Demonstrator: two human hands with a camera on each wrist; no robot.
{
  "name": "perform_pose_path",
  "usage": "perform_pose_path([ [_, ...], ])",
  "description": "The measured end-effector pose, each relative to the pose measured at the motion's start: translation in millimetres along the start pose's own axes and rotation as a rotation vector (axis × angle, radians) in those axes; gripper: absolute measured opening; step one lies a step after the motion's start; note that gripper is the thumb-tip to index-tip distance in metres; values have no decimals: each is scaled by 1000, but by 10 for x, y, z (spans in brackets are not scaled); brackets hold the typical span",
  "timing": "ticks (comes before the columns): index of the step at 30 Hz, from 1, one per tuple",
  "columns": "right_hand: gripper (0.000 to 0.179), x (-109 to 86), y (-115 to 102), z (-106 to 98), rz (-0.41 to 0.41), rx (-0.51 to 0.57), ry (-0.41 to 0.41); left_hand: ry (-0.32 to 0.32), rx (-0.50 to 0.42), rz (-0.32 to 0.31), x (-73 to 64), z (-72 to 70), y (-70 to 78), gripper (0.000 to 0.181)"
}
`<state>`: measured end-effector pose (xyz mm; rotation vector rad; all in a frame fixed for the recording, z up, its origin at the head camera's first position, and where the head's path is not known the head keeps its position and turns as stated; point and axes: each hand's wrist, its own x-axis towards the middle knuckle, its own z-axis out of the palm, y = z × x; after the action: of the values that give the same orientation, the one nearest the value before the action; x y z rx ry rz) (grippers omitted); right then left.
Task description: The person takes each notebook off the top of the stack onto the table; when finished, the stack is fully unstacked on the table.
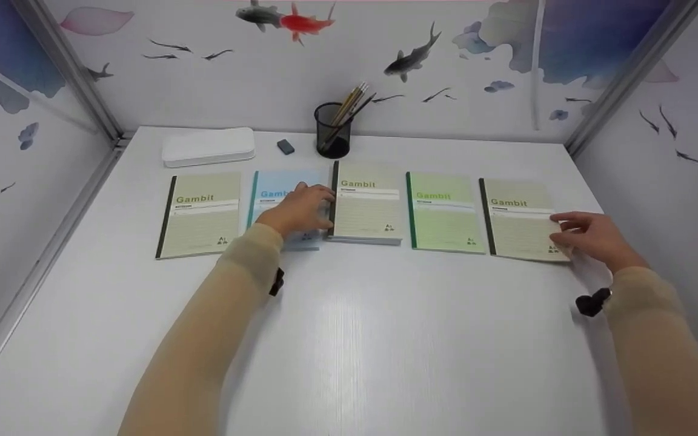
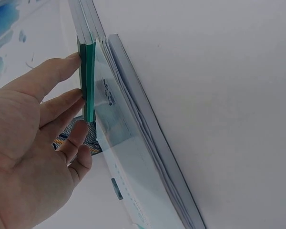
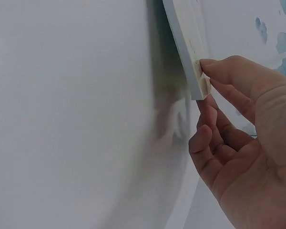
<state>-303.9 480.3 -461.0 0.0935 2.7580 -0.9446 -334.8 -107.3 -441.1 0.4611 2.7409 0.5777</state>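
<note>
My left hand [image 1: 302, 209] reaches over the light blue notebook [image 1: 264, 209], its thumb and fingertips touching the dark spine of the middle beige stack of notebooks [image 1: 368, 212]. In the left wrist view those fingers rest against green spines [image 2: 87, 81], with nothing gripped. At the far right, my right hand [image 1: 594, 239] pinches the right edge of a beige notebook [image 1: 521, 227] near its lower corner. The right wrist view shows this notebook's corner [image 3: 195, 86] between thumb and fingers, its near edge above a shadow on the table.
Another beige notebook [image 1: 200, 221] lies at the left end of the row, and a green notebook [image 1: 446, 218] right of the stack. Behind stand a white case [image 1: 208, 147], a dark eraser [image 1: 285, 146] and a black mesh cup [image 1: 332, 136] with pencils. Patterned panels enclose the white table [image 1: 385, 339].
</note>
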Motion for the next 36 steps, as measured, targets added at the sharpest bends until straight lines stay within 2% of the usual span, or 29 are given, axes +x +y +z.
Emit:
perform_pose_path([
  [7, 57, 28, -86, 70, 3, -114, 0, 1, 9, 1, 15, -6, 9, 66],
  [19, 52, 28, -219, 115, 31, -238, 26, 2, -6, -21, -5, 3, 7, 66],
  [26, 50, 15, -349, 292, -33, -152, 117, -4, -7, -14, 3, -17, 18, 66],
  [30, 46, 0, -522, 477, -54, -81, 137, -10, -7, -22, 9, -18, 22, 66],
  [36, 46, 27, -832, 718, -133, 16, 178, 0, -11, -23, 0, -9, 23, 65],
])
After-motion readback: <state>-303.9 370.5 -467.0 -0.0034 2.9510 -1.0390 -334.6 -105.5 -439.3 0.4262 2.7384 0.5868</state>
